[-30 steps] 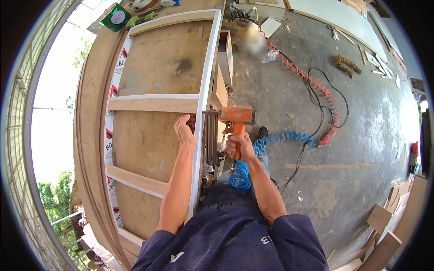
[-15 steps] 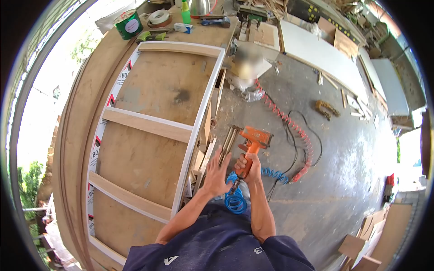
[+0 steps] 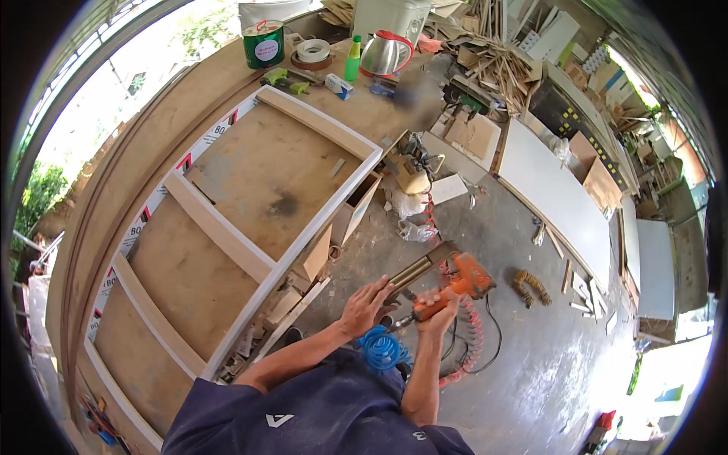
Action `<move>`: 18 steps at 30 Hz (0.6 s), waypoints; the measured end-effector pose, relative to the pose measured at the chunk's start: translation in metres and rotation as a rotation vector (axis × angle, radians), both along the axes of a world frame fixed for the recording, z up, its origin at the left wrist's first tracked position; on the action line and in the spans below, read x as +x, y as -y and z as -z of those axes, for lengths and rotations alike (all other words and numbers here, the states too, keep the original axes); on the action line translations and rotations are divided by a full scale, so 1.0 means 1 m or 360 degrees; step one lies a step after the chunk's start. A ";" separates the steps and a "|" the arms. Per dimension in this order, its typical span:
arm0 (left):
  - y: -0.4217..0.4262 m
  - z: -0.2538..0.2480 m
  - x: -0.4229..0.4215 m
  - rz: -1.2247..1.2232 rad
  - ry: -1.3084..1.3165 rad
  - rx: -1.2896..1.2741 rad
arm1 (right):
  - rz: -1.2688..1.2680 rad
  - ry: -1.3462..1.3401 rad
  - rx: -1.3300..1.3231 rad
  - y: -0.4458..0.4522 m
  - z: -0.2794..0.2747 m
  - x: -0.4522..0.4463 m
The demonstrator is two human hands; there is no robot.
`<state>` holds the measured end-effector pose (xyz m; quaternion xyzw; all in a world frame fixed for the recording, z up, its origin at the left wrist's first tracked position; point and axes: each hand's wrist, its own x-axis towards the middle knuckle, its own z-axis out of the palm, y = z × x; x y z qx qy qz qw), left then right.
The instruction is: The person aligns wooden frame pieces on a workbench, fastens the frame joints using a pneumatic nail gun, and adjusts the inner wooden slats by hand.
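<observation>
An orange nail gun (image 3: 468, 277) is in front of my body, over the floor to the right of the workbench. My right hand (image 3: 438, 312) is wrapped round its handle. Its long metal magazine (image 3: 415, 271) points back toward my left hand (image 3: 365, 306), whose fingers are closed at the magazine's near end; part of that grip is hidden. A coiled blue air hose (image 3: 383, 347) hangs below the handle. To the left, a ladder-like wooden frame (image 3: 216, 227) with white edging lies on the workbench (image 3: 250, 171).
On the bench's far end stand a green can (image 3: 263, 45), tape rolls (image 3: 313, 51), a green bottle (image 3: 353, 59), a small box (image 3: 339, 86) and a steel kettle (image 3: 385, 54). A red coiled hose (image 3: 472, 341) crosses the floor. White panels (image 3: 553, 197) and scrap wood (image 3: 500, 72) lie beyond.
My view has turned, and the nail gun has tilted and moved down to the right. My left hand, spread before, has come to the magazine's end with its fingers closer together.
</observation>
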<state>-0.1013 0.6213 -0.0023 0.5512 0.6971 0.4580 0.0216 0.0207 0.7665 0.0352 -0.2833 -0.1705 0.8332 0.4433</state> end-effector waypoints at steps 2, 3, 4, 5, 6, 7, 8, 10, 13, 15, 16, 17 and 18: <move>-0.027 -0.008 0.004 -0.0069 -0.0054 0.0090 | -0.0096 -0.0130 0.0059 -0.052 -0.015 0.016; -0.036 -0.003 0.004 -0.0028 -0.0090 0.0099 | 0.0003 -0.0110 0.0128 -0.076 -0.019 0.024; -0.043 -0.002 0.004 0.0014 -0.0125 0.0097 | 0.0105 -0.0091 0.0188 -0.097 -0.021 0.033; -0.050 -0.002 0.002 0.0004 -0.0185 0.0053 | 0.0071 -0.0099 0.0191 -0.117 -0.024 0.042; -0.057 -0.004 0.001 -0.0029 -0.0195 0.0052 | 0.0194 -0.0093 0.0236 -0.134 -0.025 0.050; -0.062 -0.005 0.001 -0.0011 -0.0252 -0.0144 | 0.0319 -0.0089 0.0277 -0.148 -0.026 0.056; -0.068 -0.005 0.000 0.0005 -0.0307 -0.0340 | 0.0288 -0.0105 0.0275 -0.161 -0.026 0.061; -0.083 0.015 -0.001 -0.0060 -0.0104 -0.0371 | 0.0523 0.0023 0.0364 -0.179 -0.033 0.070; -0.104 0.021 -0.022 -0.0116 0.0288 -0.0457 | 0.0714 0.0249 0.0607 -0.203 -0.054 0.071; -0.124 -0.009 -0.052 -0.0208 0.0715 -0.0505 | 0.0714 0.0299 0.0660 -0.223 -0.054 0.074; -0.138 -0.032 -0.072 -0.0293 0.0969 -0.0494 | 0.0729 0.0345 0.0726 -0.235 -0.052 0.079; -0.159 -0.035 -0.098 -0.0400 0.1099 -0.0373 | 0.0718 0.0317 0.0649 -0.255 -0.030 0.090; -0.182 -0.037 -0.127 -0.0504 0.1230 -0.0250 | 0.0720 0.0320 0.0655 -0.260 -0.035 0.081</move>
